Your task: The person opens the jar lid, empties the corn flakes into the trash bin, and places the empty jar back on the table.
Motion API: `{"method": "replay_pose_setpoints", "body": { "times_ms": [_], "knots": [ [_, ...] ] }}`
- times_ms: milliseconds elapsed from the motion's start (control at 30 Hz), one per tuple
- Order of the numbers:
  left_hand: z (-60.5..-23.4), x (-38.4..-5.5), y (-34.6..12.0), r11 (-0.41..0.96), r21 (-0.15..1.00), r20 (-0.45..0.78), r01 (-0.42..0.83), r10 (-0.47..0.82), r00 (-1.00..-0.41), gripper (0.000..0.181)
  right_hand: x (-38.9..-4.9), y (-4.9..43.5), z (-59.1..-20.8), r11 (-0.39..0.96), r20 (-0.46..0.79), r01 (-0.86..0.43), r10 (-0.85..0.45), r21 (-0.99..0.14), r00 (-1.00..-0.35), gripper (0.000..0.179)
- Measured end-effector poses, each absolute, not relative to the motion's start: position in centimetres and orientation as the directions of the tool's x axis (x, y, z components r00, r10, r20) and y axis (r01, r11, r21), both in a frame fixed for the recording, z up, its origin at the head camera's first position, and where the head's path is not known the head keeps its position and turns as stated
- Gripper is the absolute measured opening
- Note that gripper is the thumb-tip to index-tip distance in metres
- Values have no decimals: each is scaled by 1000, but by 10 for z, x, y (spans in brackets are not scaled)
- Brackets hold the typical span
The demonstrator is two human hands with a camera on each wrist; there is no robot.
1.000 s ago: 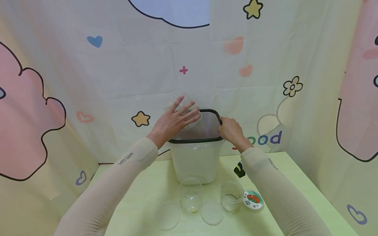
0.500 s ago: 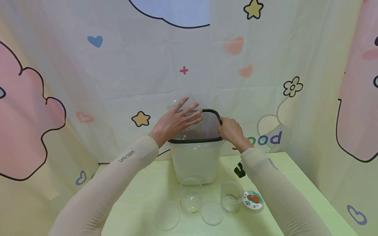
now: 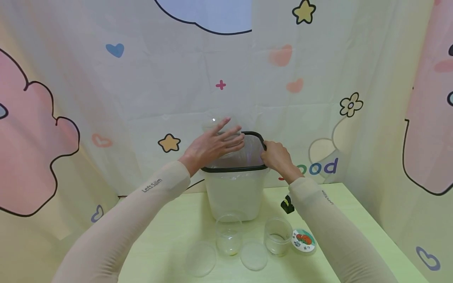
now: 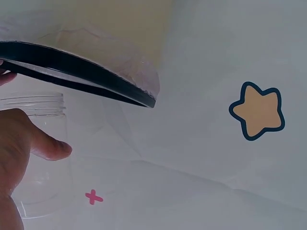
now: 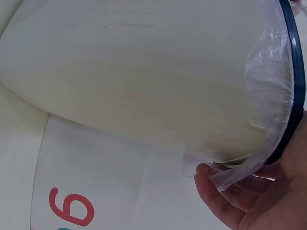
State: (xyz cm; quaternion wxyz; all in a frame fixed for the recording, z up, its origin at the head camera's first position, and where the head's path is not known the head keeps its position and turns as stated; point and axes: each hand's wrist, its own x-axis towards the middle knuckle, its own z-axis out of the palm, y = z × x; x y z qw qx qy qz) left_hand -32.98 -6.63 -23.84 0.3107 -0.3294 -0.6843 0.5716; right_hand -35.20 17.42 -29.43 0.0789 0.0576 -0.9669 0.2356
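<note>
My left hand holds a clear plastic jar over the waste bin, fingers spread along one side and the thumb on the other. The jar is tipped over, its threaded mouth towards the inside of the bin; much of it is hidden behind the hand in the head view. A thin clear bag lines the white bin and folds over its dark rim. At the rim's right side my right hand grips the edge, with its fingers under the bag's fold.
In front of the bin stand two clear jars, a rounded one and a straight one. Two clear lids lie beside them. A lid with a tomato label and a small black object are at the right. A printed curtain hangs behind.
My left hand has shifted slightly right with the jar. Half a second ago small pale bits showed below the jar in the bin's opening; now they are out of sight. The right hand stays.
</note>
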Motion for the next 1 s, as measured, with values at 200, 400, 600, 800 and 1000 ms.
{"method": "replay_pose_setpoints", "body": {
  "times_ms": [200, 400, 600, 800, 1000],
  "knots": [
    [-240, -330, -66, 127, -987, 44, 103, 812, -582, 117, -352, 174, -295, 886, 184, -150, -75, -438, -980, 53],
    [-242, -332, -66, 118, -988, 34, 104, 808, -588, 117, -352, 175, -296, 888, 206, -162, -78, -430, -975, 52],
    [-239, -331, -68, 128, -985, 38, 114, 811, -584, 114, -352, 175, -296, 891, 203, -160, -79, -424, -976, 52],
    [-224, -330, -74, 183, -977, 90, 106, 813, -576, 110, -351, 175, -295, 891, 197, -156, -77, -427, -977, 53],
    [-208, -330, -80, 252, -964, 160, 85, 805, -572, 116, -352, 174, -296, 888, 196, -154, -75, -433, -978, 54]
  ]
}}
